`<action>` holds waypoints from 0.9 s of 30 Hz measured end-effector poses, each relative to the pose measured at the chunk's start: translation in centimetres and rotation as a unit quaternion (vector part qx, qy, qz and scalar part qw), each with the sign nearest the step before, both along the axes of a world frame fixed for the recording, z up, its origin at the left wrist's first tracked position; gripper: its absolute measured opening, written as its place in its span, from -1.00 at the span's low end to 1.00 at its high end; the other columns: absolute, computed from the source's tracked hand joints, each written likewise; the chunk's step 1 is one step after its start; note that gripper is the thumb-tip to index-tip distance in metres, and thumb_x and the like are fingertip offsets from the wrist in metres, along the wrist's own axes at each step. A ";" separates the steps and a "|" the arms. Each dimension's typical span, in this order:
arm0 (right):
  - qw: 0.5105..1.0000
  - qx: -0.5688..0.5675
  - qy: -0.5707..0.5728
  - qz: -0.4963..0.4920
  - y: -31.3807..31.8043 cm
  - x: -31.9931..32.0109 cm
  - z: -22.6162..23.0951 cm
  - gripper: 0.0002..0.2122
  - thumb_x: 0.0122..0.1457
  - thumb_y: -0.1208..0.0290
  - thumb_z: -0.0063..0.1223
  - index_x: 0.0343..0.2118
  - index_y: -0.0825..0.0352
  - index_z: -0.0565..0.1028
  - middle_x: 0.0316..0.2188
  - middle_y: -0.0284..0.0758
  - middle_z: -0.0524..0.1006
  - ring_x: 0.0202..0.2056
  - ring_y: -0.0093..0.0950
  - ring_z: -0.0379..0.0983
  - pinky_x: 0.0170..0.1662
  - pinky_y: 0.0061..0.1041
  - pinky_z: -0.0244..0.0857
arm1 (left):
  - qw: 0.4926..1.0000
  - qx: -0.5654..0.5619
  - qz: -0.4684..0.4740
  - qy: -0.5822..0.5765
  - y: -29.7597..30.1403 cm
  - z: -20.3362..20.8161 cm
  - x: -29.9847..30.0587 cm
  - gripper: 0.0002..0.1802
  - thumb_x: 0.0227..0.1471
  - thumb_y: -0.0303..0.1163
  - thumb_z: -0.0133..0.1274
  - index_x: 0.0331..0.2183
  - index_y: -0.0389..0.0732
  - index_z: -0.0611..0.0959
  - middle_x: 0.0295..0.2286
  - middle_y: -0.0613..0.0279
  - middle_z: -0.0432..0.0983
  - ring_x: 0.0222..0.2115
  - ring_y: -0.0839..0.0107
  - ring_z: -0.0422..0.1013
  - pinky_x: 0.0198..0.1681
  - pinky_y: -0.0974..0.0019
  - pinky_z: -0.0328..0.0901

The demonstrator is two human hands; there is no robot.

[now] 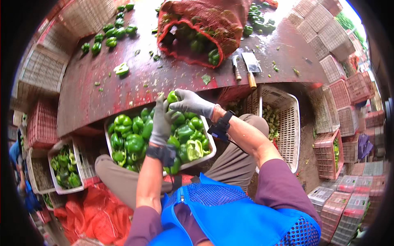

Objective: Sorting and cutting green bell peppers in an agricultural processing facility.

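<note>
Head view: the held pepper [172, 97] is glossy green

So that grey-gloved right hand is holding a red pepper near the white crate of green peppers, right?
Not quite: as the head view shows, the grey-gloved right hand is holding a green pepper, not a red one, near the white crate of green peppers.

1. My left forearm [149, 180] extends forward, nearly straight.
2. My left hand [163, 123], gloved, points its fingers away from me.
3. My right forearm [248, 134] slants inward, elbow bent.
4. My right hand [192, 102], gloved, curls into a grip beside the left.
</note>
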State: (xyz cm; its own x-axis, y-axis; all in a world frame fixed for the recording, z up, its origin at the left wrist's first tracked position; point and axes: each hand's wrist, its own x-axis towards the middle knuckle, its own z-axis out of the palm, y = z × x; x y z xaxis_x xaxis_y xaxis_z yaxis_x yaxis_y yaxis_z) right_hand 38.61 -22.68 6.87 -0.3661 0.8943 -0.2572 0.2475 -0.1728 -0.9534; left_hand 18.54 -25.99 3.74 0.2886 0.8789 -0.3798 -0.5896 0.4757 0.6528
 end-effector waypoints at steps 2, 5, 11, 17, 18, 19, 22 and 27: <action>0.990 0.022 0.130 0.046 -3.2 -4.1 0.3 -0.68 0.39 0.33 0.41 0.07 0.36 0.58 -0.27 -0.41 0.64 -0.25 -0.58 0.53 -0.16 -0.42 0.51 | 0.998 0.011 0.006 -0.056 -0.6 -0.3 -2.0 -0.42 0.56 -0.05 0.14 0.43 -0.06 0.58 0.18 0.29 0.62 0.14 0.41 0.58 0.20 0.25 0.49; 0.997 0.010 0.026 0.073 -5.3 -6.3 1.5 -0.77 0.40 0.38 0.34 0.00 0.36 0.62 -0.24 -0.41 0.70 -0.25 -0.54 0.60 -0.15 -0.36 0.52 | 0.984 0.132 0.047 0.113 -2.4 -0.5 -3.8 -0.49 0.48 -0.19 0.24 0.32 -0.16 0.66 -0.03 0.33 0.68 -0.08 0.50 0.62 0.12 0.32 0.50; 0.866 0.252 -0.387 0.193 -9.6 -2.4 -1.6 -0.85 0.32 0.37 0.18 -0.12 0.18 0.71 -0.22 -0.10 0.76 -0.11 0.00 0.76 -0.07 0.04 0.58 | 0.907 0.241 0.022 0.344 -5.3 0.3 -2.8 -0.38 0.20 -0.25 0.44 0.23 -0.22 0.71 0.02 0.13 0.67 -0.01 0.39 0.60 0.12 0.27 0.52; 0.815 0.273 -0.504 -0.089 -11.6 16.6 2.4 -0.77 0.48 0.23 0.22 0.03 0.23 0.68 -0.11 -0.04 0.76 -0.03 0.07 0.72 0.00 0.00 0.58 | 0.624 0.386 -0.112 0.670 -5.8 -1.9 -2.6 -0.28 0.23 -0.07 0.41 0.32 -0.11 0.66 0.14 -0.03 0.67 0.16 0.02 0.61 0.27 -0.04 0.46; 0.776 0.283 -0.551 -0.120 -12.7 21.6 1.6 -0.81 0.49 0.23 0.14 -0.03 0.19 0.64 -0.17 -0.08 0.75 -0.12 0.07 0.72 -0.08 0.10 0.58 | 0.569 0.407 -0.143 0.700 -5.4 -2.1 -0.9 -0.27 0.22 -0.04 0.40 0.33 -0.09 0.64 0.12 -0.02 0.67 0.13 0.01 0.60 0.23 -0.08 0.47; 0.764 0.276 -0.568 -0.127 -12.3 23.6 1.4 -0.82 0.49 0.24 0.13 -0.04 0.18 0.64 -0.15 -0.07 0.75 -0.12 0.10 0.72 -0.08 0.15 0.57 | 0.505 0.468 -0.102 0.718 -5.3 -5.3 -1.8 -0.25 0.20 0.11 0.37 0.32 0.09 0.63 0.08 0.07 0.64 0.12 -0.02 0.53 0.09 -0.22 0.43; 0.725 0.181 -0.648 -0.151 -17.3 35.5 -1.5 -0.59 0.40 0.10 0.25 0.23 0.14 0.57 0.08 0.00 0.67 0.05 0.10 0.68 0.06 0.19 0.57 | 0.477 0.475 -0.182 0.717 -6.3 -9.1 2.2 -0.07 0.25 0.05 0.39 0.54 0.15 0.46 0.49 -0.05 0.31 0.50 -0.46 0.08 0.61 -0.44 -0.06; 0.750 0.096 -0.639 -0.142 -12.8 35.8 0.5 -0.50 0.35 0.09 0.32 0.29 0.15 0.61 0.20 -0.07 0.62 0.20 0.01 0.64 0.20 0.13 0.55 | 0.464 0.458 -0.195 0.733 -3.0 -7.0 4.2 -0.08 0.24 0.06 0.40 0.52 0.14 0.49 0.51 -0.05 0.28 0.53 -0.49 0.04 0.61 -0.47 -0.11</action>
State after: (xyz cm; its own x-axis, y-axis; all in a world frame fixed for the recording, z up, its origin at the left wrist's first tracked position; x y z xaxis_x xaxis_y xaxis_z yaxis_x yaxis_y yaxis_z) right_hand 74.42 -35.45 7.35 0.2811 0.9553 -0.0918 0.9596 -0.2808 0.0162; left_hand 22.72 -28.95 -3.24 0.5157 0.8545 0.0626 0.8209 -0.5136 0.2498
